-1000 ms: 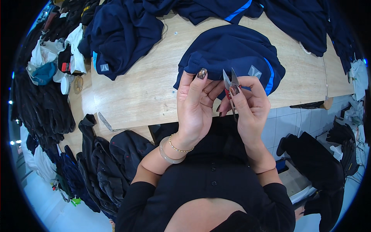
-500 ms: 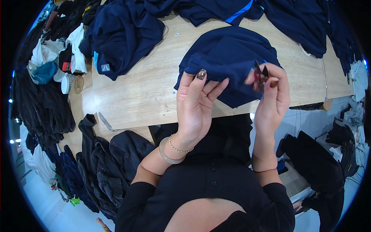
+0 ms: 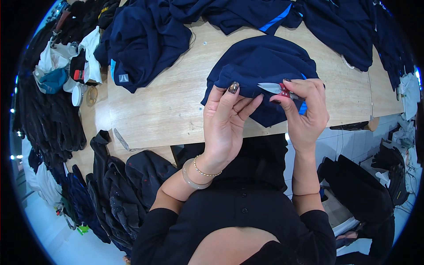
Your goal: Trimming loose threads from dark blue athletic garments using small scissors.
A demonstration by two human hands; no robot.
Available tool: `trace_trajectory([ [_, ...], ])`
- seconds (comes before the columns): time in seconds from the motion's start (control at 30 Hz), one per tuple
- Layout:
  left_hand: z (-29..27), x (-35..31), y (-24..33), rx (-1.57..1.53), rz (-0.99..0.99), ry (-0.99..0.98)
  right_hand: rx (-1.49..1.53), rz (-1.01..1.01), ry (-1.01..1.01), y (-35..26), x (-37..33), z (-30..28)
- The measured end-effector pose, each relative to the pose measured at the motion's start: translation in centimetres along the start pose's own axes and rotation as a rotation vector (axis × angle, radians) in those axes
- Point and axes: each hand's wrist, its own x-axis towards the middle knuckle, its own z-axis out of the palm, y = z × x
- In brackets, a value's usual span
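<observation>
Left hand (image 3: 225,117): We see it pinching the blue cloth (image 3: 265,55) at its near left edge, with the thumb on top.
Blue cloth: It is in a loose heap by the near edge of the tabletop (image 3: 154,119), right of the middle. We think it is soft, floppy and light, and won't break. We would hold it by the folded edge, because the middle would sag.
Little scissors (image 3: 270,88): The blades point left, toward the left hand. We guess they are light, hard and sharp, so we would hold only the red part.
Right hand (image 3: 308,110): We see its thumb and fingers gripping the little scissors.
</observation>
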Motion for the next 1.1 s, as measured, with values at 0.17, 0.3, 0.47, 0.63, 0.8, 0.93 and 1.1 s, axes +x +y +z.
trace_trajectory([
  [0.17, 0.14, 0.04, 0.01, 0.005, -0.003, -0.002, -0.038, -0.022, -0.01, -0.18, 0.26, 0.24],
  [0.3, 0.14, 0.03, 0.0, 0.009, -0.009, 0.009, -0.065, -0.055, -0.021, -0.19, 0.41, 0.39],
  [0.47, 0.02, 0.05, 0.1, -0.001, 0.005, -0.002, -0.044, 0.024, -0.001, 0.09, 0.02, -0.1],
  [0.63, 0.24, 0.06, 0.23, 0.001, -0.016, 0.021, -0.045, -0.029, -0.009, -0.32, 0.13, 0.26],
  [0.8, 0.32, 0.05, 0.12, 0.005, -0.019, 0.028, -0.076, -0.032, -0.019, -0.46, 0.29, 0.44],
  [0.93, 0.38, -0.04, 0.33, 0.012, -0.017, 0.033, -0.057, 0.002, 0.012, -0.03, -0.09, 0.13],
  [1.1, 0.3, 0.07, 0.45, -0.008, -0.049, 0.049, -0.032, -0.047, 0.002, 0.19, -0.44, -0.2],
])
